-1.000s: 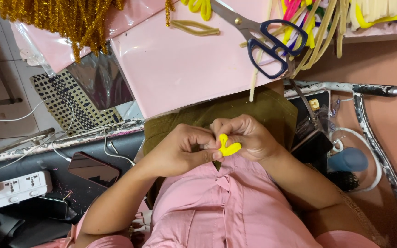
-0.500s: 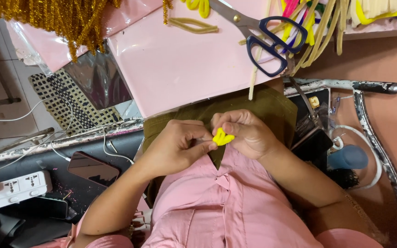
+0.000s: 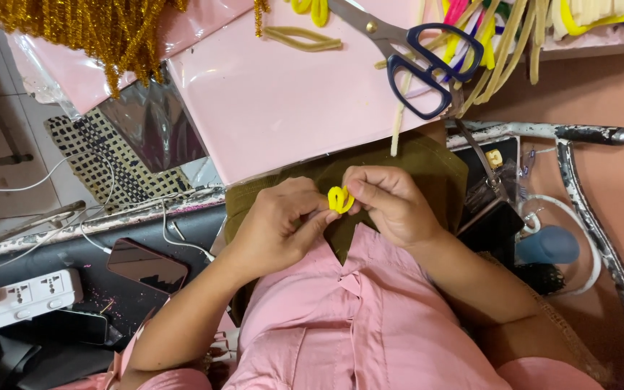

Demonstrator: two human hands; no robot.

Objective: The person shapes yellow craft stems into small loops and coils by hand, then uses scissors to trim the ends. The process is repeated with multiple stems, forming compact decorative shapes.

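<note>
I'm pinching the yellow pipe cleaner (image 3: pixel 340 199) between my left hand (image 3: pixel 281 228) and right hand (image 3: pixel 390 203), fingertips closed tight on it over my chest. It's gone from a loose bend to a curled loop, so the shape's forming. Scissors (image 3: pixel 417 56) sitting farther out on the pink board (image 3: pixel 276 101).

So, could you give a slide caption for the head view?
Both hands, left hand and right hand, pinch a small yellow loop below a pink board.

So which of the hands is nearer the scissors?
Right. The right hand sits just below the scissors, pinching the yellow loop. The left hand pinches the same loop from the other side, lower and farther left.
</note>
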